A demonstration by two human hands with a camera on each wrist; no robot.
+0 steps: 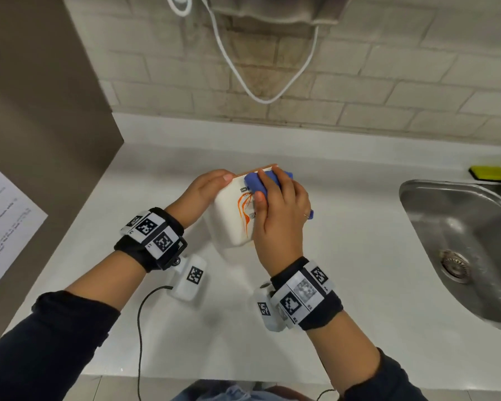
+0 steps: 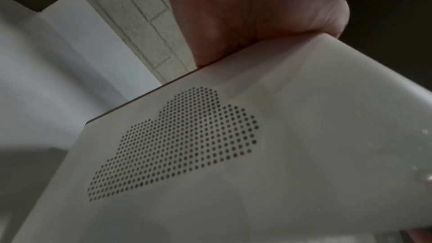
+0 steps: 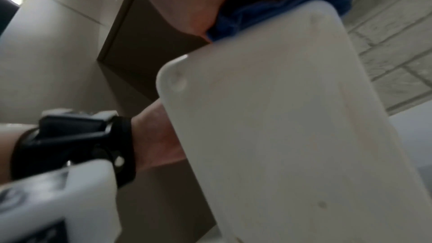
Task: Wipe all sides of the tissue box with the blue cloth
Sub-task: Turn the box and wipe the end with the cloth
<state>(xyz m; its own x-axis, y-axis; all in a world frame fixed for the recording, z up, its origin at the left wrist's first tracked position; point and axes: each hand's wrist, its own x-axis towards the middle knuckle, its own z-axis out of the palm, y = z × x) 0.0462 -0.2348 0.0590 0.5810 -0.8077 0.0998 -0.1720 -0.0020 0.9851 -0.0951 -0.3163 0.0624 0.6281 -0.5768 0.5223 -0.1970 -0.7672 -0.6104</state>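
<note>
A white tissue box (image 1: 232, 218) with orange print and a wooden-coloured far edge is held tilted above the white counter (image 1: 344, 270). My left hand (image 1: 206, 188) grips its left side, thumb along the top edge. My right hand (image 1: 278, 209) holds the bunched blue cloth (image 1: 259, 180) and presses it onto the box's upward face. The left wrist view shows the box (image 2: 233, 154) side with a dotted cloud pattern under my palm. From the right wrist, the box's plain white face (image 3: 292, 127) fills the frame, with the blue cloth (image 3: 268, 12) at its upper edge.
A steel sink (image 1: 469, 244) lies at the right, with a yellow-green sponge (image 1: 492, 173) on the ledge behind it. A brown panel (image 1: 41, 125) with a printed sheet (image 1: 3, 221) stands at the left. A white cord (image 1: 261, 91) loops down the brick wall.
</note>
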